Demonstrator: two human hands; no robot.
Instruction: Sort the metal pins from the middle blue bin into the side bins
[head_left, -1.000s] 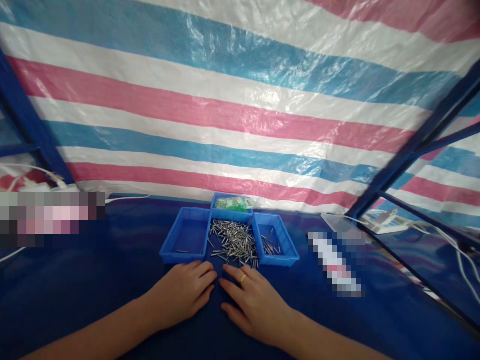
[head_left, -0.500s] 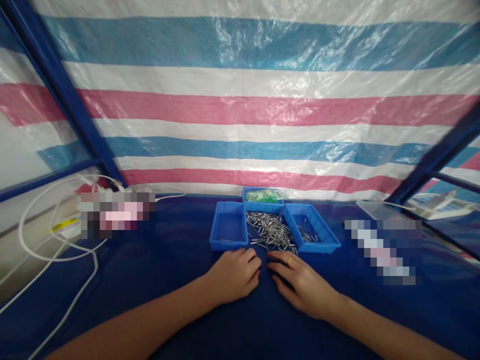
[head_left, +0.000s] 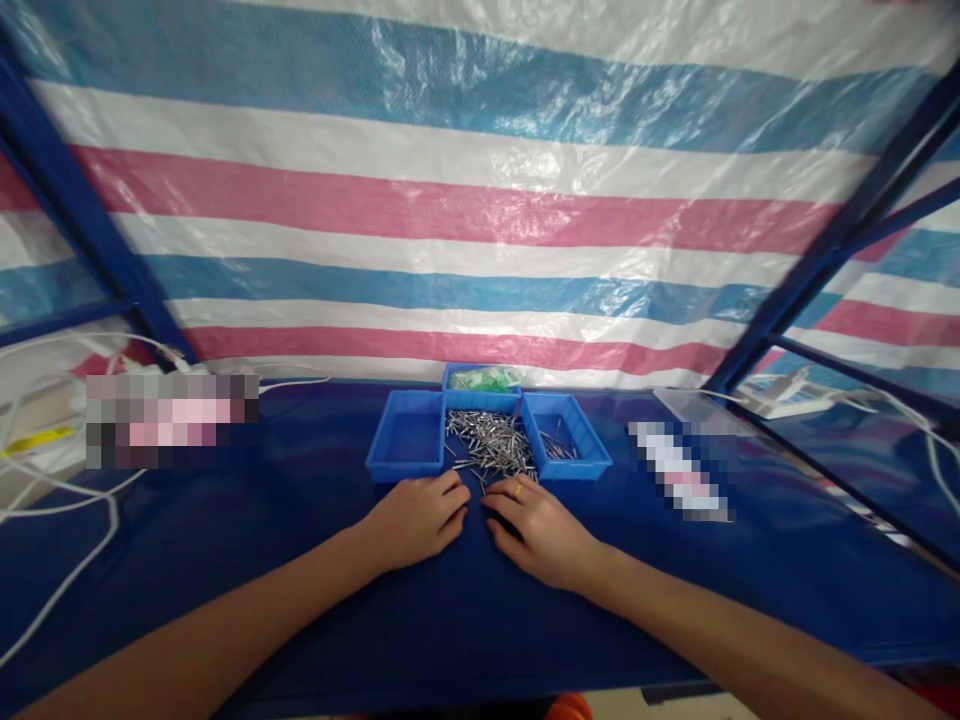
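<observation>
A heap of slim silvery metal pieces lies on the blue table between two blue bins; their exact kind is too small to tell. My left hand rests on the table just in front of the left bin, fingers loosely bent and thumb apart, holding nothing that shows. Close by on the right, my right hand, with a ring on one finger, lies at the heap's near edge. Its fingers are apart and nothing shows in them. Several metal pieces lie in the right bin.
Behind the heap stands another blue bin holding a green-and-clear plastic packet. White cables loop over the table's left side. Striped sheeting hangs behind, between blue frame posts. Blurred-out items lie left and right.
The camera view has shifted, so the bins and hands appear further left and slightly higher, and the table's front edge now shows. Both hands keep their pose beside the heap.
</observation>
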